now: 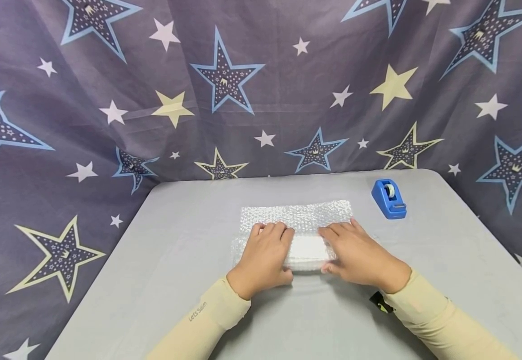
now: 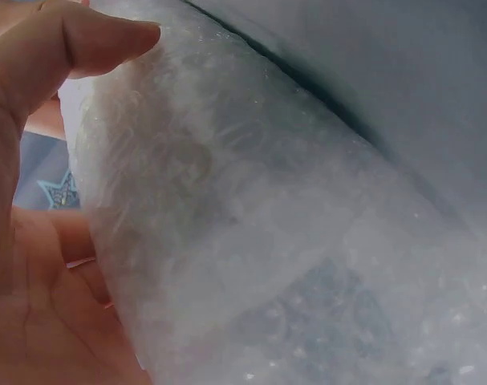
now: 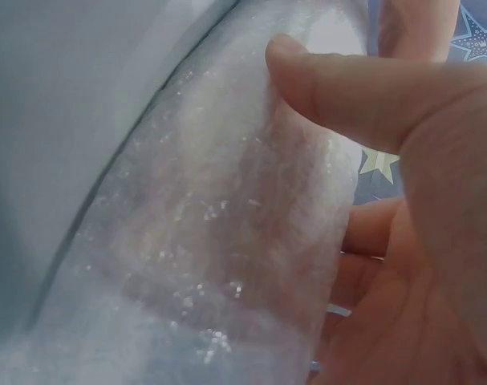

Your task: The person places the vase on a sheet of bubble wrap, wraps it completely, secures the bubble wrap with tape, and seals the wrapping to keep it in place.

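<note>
A sheet of clear bubble wrap (image 1: 297, 215) lies on the table, its far part spread flat. At its near edge sits a white box-like bundle (image 1: 308, 248) with bubble wrap round it; what is inside cannot be made out. My left hand (image 1: 265, 255) grips the bundle's left part, thumb on the near side and fingers over the top. On the right part my right hand (image 1: 360, 252) holds it the same way. In the left wrist view the thumb lies against the wrap (image 2: 219, 176); the right wrist view shows the other thumb (image 3: 339, 88) likewise.
A blue tape dispenser (image 1: 389, 200) with a roll of tape stands at the table's back right. The pale grey table cover (image 1: 175, 240) extends to both sides. Behind the table hangs a dark curtain (image 1: 279, 100) with stars.
</note>
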### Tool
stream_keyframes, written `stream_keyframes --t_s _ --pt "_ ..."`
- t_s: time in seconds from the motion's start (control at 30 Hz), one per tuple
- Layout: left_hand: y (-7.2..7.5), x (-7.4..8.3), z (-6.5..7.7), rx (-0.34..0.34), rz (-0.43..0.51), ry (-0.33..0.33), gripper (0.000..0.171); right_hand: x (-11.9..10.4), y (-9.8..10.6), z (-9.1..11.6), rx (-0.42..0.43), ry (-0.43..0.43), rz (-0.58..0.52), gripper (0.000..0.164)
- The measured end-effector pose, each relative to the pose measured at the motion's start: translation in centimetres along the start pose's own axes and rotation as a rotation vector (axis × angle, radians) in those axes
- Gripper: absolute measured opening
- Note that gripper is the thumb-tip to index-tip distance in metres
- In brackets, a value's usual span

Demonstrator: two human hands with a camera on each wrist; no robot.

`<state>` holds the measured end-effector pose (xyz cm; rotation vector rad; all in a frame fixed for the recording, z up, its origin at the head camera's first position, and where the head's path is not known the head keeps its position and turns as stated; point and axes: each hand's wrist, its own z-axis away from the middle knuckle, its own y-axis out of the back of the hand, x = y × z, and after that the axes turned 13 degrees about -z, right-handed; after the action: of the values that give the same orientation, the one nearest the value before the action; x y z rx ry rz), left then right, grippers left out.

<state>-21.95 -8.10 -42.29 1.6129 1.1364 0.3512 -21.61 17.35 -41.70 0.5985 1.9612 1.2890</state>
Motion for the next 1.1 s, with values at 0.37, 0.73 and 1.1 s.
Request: stream_keyframes --t_s 0.37,0.73,1.1 --pt "0.25 -0.05 -0.13 0.024 0.001 0.016 0.060 0.00 0.17 0.12 0.040 0.008 -0.037 0.080" --pt "0.52 -0.05 -0.04 0.022 0.019 0.020 0.055 -0.02 0.08 0.13 0.039 0.015 -0.041 0.079" --pt "0.77 -0.31 0.04 0.012 0.030 0.018 0.058 -0.02 0.11 -0.14 0.068 0.044 -0.030 0.078"
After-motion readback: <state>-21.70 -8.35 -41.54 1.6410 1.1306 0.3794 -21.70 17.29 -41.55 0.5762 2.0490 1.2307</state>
